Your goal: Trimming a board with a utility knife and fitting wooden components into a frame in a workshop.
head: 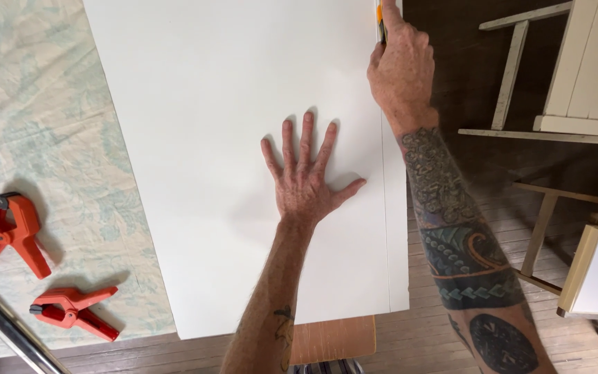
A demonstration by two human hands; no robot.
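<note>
The large white rectangular foam board (243,152) lies flat on a table covered with a pale blue patterned cloth (43,138). The left hand (306,180) presses on it near the middle, fingers spread wide and flat, probably to keep the sheet from sliding. At one o'clock the right hand (401,69) is closed around a slim yellow-and-grey cutting knife (380,21) at the board's right edge, where a thin cut line (385,228) runs. Two orange plastic spring clamps (8,232) rest at eight o'clock.

Left hand (304,183) flat on white board (230,138)
</note>
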